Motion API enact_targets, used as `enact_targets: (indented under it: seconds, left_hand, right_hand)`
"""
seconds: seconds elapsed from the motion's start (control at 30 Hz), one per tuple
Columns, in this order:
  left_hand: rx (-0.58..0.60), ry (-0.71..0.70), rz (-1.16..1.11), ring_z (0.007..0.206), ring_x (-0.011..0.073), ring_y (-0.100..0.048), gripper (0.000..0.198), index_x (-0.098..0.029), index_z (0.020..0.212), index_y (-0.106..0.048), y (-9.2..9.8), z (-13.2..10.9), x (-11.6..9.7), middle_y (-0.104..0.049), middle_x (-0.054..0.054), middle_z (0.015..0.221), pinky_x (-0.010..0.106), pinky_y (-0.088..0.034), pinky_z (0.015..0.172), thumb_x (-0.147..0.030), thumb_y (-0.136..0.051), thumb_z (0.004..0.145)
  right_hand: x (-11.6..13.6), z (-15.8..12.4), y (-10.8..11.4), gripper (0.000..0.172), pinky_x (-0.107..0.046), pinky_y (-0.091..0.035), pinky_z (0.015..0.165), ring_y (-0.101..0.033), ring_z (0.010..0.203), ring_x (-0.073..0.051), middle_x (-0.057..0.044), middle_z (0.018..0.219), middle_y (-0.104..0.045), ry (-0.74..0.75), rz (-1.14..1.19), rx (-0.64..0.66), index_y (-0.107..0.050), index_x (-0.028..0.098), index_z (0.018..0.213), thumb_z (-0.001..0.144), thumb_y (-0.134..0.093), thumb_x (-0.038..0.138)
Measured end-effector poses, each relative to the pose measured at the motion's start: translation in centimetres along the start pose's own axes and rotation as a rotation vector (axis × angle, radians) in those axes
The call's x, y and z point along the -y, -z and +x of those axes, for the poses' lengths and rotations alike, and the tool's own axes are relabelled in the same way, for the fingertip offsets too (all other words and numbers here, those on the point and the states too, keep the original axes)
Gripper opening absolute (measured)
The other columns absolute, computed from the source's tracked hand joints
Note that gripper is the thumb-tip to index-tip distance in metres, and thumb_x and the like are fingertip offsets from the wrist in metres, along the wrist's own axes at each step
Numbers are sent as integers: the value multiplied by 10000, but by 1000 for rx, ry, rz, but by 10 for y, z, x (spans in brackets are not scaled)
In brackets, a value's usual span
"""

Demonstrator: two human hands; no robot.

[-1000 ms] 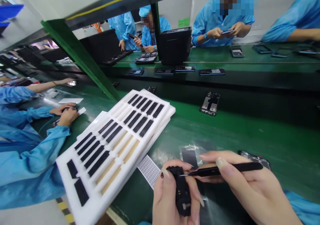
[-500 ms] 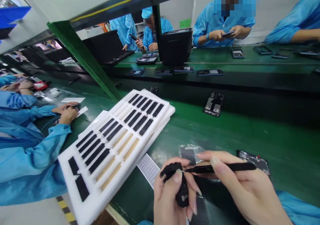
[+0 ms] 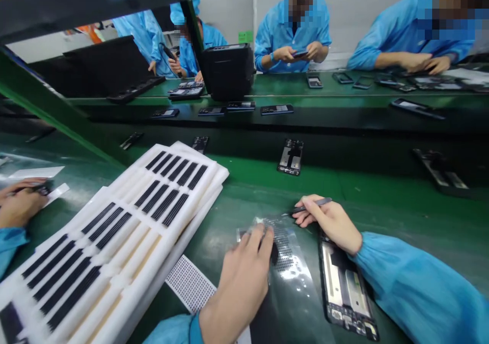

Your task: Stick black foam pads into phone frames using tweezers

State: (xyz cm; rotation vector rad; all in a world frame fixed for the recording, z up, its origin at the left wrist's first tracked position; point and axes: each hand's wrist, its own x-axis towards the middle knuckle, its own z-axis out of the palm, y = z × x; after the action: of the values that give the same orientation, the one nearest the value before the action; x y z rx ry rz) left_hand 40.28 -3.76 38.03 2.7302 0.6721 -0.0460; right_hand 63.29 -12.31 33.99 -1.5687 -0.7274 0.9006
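My left hand [image 3: 244, 272] is turned palm down over a clear plastic sheet [image 3: 301, 283], its fingers bent. A bit of a small black plastic part [image 3: 274, 255] shows beside the index finger; the rest of it and the thumb are hidden. In my right hand [image 3: 332, 221] is a pair of dark tweezers [image 3: 323, 202], tip pointing left above the bench. Tiny dark dots [image 3: 284, 247] in rows cover part of the sheet. Under my right wrist lies an opened phone [image 3: 347, 288], partly covered by the hand and sleeve.
Stacked white foam trays [image 3: 168, 242] with black strips stand at left, beside a dotted white sheet [image 3: 191, 283]. Phone bodies [image 3: 291, 158] lie along the dark channel ahead. A co-worker's hands [image 3: 25, 201] are at far left; other people in blue sit opposite.
My left hand has turned over and come down onto the plastic sheet. My right hand has moved forward with the tweezers, away from the black part. The view has swung right.
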Motion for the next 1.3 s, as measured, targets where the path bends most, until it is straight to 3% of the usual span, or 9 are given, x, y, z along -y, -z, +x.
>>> enact_targets:
  seconds: [0.13, 0.27, 0.6, 0.7, 0.8, 0.87, 0.97, 1.1, 1.3]
  left_hand:
    - [98, -55, 316, 1080, 324, -661, 869, -122, 1517, -412, -10, 30, -10, -334, 133, 1624, 427, -625, 744, 67, -456, 670]
    - [127, -77, 356, 1062, 311, -671, 830, -117, 1506, -439, -11, 41, -10, -383, 105, 1597, 436, -630, 771, 49, -450, 694]
    - [147, -103, 271, 1141, 353, -645, 793, -121, 1522, -406, -13, 44, -4, -425, 148, 1572, 477, -619, 779, 20, -465, 744]
    - [57, -40, -19, 1216, 340, -605, 682, -182, 1466, -484, -10, 42, -1, -505, 133, 1522, 471, -574, 884, 12, -457, 813]
    - [-85, 153, -690, 1120, 260, -635, 366, -218, 1316, -576, 3, 31, -2, -655, 110, 1308, 385, -539, 910, -180, -521, 956]
    - [-29, 267, -1216, 915, 202, -650, 306, -204, 1250, -588, 16, 19, -5, -678, 107, 1174, 305, -547, 742, -310, -583, 963]
    - [164, 309, -1778, 737, 156, -602, 312, -175, 1217, -611, 33, 0, -14, -671, 121, 1086, 246, -488, 557, -286, -639, 927]
    - [221, 365, -1988, 709, 144, -596, 283, -144, 1186, -650, 43, -17, -26, -666, 96, 917, 233, -477, 549, -207, -655, 911]
    - [183, 293, -2008, 645, 122, -594, 285, -162, 1190, -662, 38, -27, -32, -649, 63, 877, 220, -466, 525, -216, -670, 910]
  right_hand:
    - [1, 0, -5, 590, -319, -635, 634, -743, 632, -200, -93, 731, -766, 14, -13, -28, -677, 166, 857, 806, -624, 752]
    - [-1, 2, -6, 590, -320, -630, 649, -753, 669, -204, -98, 739, -767, 42, -30, -22, -680, 153, 864, 847, -583, 735]
    - [-4, 1, -8, 582, -320, -625, 680, -762, 720, -209, -103, 778, -769, 81, -80, -10, -699, 138, 893, 904, -534, 696]
    - [-3, 2, -6, 573, -339, -633, 698, -767, 729, -225, -109, 784, -776, 86, -52, -23, -713, 138, 892, 881, -577, 694]
    - [12, -7, -1, 507, -339, -638, 700, -766, 722, -229, -114, 808, -784, 113, 64, -64, -730, 143, 904, 900, -609, 636]
    - [32, -23, 0, 447, -329, -638, 724, -764, 743, -224, -114, 848, -785, 159, 92, -63, -745, 153, 889, 948, -587, 566]
    - [66, -55, -4, 373, -298, -638, 717, -756, 755, -210, -88, 875, -779, 206, 8, 3, -770, 190, 896, 979, -569, 493]
    - [87, -84, -13, 314, -259, -636, 716, -753, 801, -202, -58, 879, -777, 258, -106, 55, -787, 242, 897, 984, -567, 449]
    - [86, -87, -17, 299, -259, -626, 759, -746, 807, -195, -43, 867, -783, 328, -170, 67, -792, 258, 898, 993, -554, 413]
